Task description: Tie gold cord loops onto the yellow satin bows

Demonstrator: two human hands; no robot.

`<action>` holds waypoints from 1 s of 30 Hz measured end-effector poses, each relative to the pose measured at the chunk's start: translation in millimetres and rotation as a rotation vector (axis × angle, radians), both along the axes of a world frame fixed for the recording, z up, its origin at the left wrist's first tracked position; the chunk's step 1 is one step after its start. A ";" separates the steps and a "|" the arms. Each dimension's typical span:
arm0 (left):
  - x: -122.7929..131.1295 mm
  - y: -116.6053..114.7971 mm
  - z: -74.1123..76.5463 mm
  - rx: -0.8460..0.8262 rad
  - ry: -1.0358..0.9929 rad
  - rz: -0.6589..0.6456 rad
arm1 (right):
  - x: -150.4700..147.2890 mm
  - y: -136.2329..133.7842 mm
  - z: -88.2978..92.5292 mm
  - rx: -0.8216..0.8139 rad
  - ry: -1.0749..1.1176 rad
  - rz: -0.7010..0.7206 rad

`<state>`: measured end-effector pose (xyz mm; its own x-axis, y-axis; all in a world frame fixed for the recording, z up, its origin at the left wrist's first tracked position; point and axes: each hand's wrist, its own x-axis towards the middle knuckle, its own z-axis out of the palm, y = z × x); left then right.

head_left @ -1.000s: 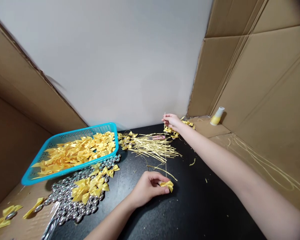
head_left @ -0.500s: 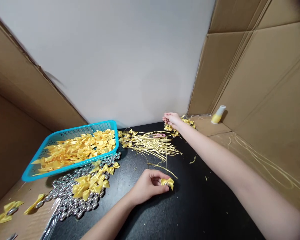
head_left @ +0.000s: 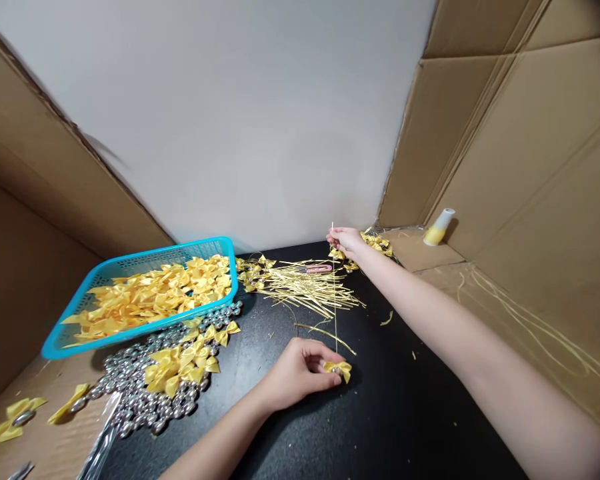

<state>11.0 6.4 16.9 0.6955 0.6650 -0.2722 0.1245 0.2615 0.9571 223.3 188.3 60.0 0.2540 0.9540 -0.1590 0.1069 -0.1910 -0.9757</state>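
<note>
My left hand [head_left: 303,373] pinches a yellow ribbon bow [head_left: 341,371] with a silver bead at its middle, low over the black tabletop. A thin yellow thread [head_left: 335,313] runs taut from this bow up to my right hand [head_left: 344,240]. The fingers of that hand are closed on the thread's upper part, and a short pale tip sticks up above them; whether it is a needle I cannot tell. Beyond my left hand lies a pile of cut gold strips [head_left: 305,290], with a pink-handled cutter [head_left: 319,269] on it.
At the left stands a turquoise basket [head_left: 234,273] full of yellow bows. Silver beads [head_left: 150,407] and loose bows [head_left: 180,367] spread before it. A yellow thread cone [head_left: 439,228] stands on cardboard [head_left: 405,247] at the right. Cardboard walls flank both sides.
Hardly anything differs. The view has shifted very slightly; both hands keep their hold, with the thread still stretched between them.
</note>
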 end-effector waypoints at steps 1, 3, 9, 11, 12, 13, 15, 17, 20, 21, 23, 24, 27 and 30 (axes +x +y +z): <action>0.4 -0.7 -0.7 -0.023 -0.011 -0.001 | -0.1 -3.0 -2.2 0.011 -0.041 0.030; 1.4 -1.5 -1.6 -0.064 -0.038 0.007 | 0.3 -11.4 -8.4 0.032 -0.130 0.096; 2.8 0.1 2.7 -0.134 -0.097 0.058 | 5.4 -58.9 -20.6 0.189 -0.432 0.280; 3.0 -0.2 4.5 -0.153 -0.113 0.081 | 4.5 -86.1 -16.6 0.293 -0.512 0.332; 3.1 -0.7 4.9 -0.166 -0.122 0.092 | 3.0 -102.0 -13.6 0.345 -0.538 0.360; 3.3 -1.3 5.1 -0.178 -0.131 0.100 | 0.9 -118.9 -10.4 0.391 -0.555 0.404; 3.8 -2.4 4.8 -0.195 -0.147 0.112 | -3.9 -152.7 -5.1 0.451 -0.567 0.536; 4.6 -3.0 4.3 -0.201 -0.160 0.125 | -8.2 -180.7 -2.8 0.556 -0.592 0.673; 5.8 -2.7 4.3 -0.206 -0.164 0.157 | -11.7 -202.7 -4.9 0.619 -0.677 0.720; 6.0 -2.3 4.5 -0.212 -0.160 0.166 | -12.1 -204.9 -6.4 0.619 -0.710 0.722; 6.2 -1.6 4.6 -0.226 -0.146 0.176 | -12.1 -204.5 -9.4 0.625 -0.767 0.736; 6.3 -1.3 4.4 -0.233 -0.141 0.179 | -12.0 -203.3 -10.6 0.636 -0.792 0.744; 6.2 -0.7 2.8 -0.250 -0.137 0.193 | -12.3 -200.9 -13.0 0.699 -0.885 0.786; 6.0 -0.5 0.5 -0.255 -0.143 0.197 | -15.0 -202.1 -15.5 0.765 -0.963 0.797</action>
